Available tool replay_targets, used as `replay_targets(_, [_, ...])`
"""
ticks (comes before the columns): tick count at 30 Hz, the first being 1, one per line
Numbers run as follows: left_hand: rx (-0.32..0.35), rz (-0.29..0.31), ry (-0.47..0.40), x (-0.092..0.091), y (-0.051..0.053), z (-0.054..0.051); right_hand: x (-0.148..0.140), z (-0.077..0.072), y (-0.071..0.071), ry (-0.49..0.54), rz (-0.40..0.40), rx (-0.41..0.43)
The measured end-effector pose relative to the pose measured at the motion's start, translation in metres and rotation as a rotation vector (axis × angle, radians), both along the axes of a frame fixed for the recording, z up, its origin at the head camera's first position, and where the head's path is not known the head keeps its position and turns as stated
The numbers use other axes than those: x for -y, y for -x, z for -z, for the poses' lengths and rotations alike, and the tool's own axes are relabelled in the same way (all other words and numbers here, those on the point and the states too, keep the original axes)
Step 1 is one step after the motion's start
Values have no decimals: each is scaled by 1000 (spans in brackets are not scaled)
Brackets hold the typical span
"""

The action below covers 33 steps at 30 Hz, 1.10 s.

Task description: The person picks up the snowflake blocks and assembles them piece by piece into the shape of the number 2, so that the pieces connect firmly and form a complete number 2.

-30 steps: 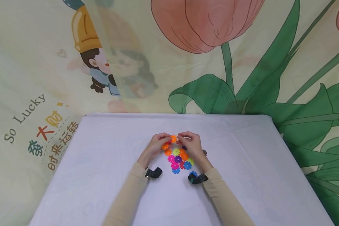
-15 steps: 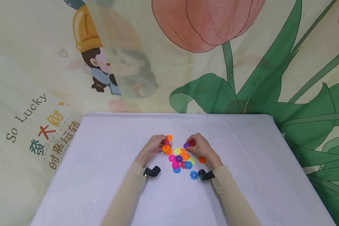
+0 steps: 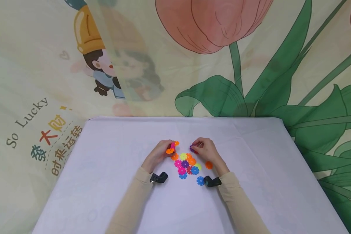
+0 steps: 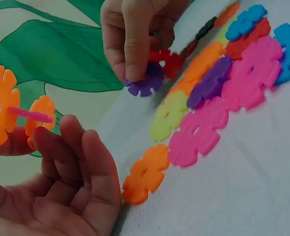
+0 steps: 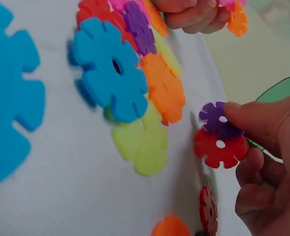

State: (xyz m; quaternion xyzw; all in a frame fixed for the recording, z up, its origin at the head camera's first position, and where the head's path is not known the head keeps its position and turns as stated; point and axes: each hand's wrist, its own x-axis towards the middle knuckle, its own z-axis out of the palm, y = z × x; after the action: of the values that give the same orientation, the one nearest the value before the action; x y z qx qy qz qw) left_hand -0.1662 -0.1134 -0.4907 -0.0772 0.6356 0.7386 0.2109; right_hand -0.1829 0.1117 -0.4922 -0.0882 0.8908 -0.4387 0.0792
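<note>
My left hand (image 3: 157, 154) holds a small joined piece of notched plastic snowflake discs. In the left wrist view, a pink disc (image 4: 31, 115) stands edge-on between two orange discs, the larger orange disc (image 4: 8, 110) nearer the camera. My right hand (image 3: 209, 151) pinches a purple snowflake disc (image 5: 215, 118), thumb on its edge. A red snowflake disc (image 5: 219, 150) overlaps the purple one and is also at the fingers; whether the two are slotted together I cannot tell. Both hands are raised at the far side of the loose discs, apart from each other.
Loose discs lie clustered on the white-covered table (image 3: 111, 156), among them pink (image 3: 181, 171), yellow (image 3: 183, 156) and blue (image 3: 195, 170) ones. Another blue disc (image 3: 200, 181) lies nearer me, by the right wrist camera (image 3: 212, 181). An orange disc (image 3: 209, 165) lies beside the right forearm.
My hands, earlier together at an orange disc, have moved apart. The left keeps the joined piece and has turned it slightly. My right hand has picked up the purple and red discs.
</note>
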Motion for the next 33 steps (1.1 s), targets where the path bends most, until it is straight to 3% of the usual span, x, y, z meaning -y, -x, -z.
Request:
replay_targets(4, [42,-48,-163,4,0,2,6,1,-4,1,44,-36])
replay_targets(7, [72,-81,-231,6,0,4,12,1,-7,80,98,-73])
replay_targets(12, [52,-71,-142,5,-1,2,25,-1,-11,375,154,-47])
replay_targets(15, [4,-38,-84,2,-1,1,30,-2,-12,473,137,8])
replay_targets(22, [-38,-37,1,-3,1,-1,35,2,-14,520,69,68])
replay_targets(28, [-72,-10,71,-2,2,-1,34,4,-14,535,77,58])
replay_targets(33, [-84,-8,69,-2,2,0,33,5,-14,542,71,53])
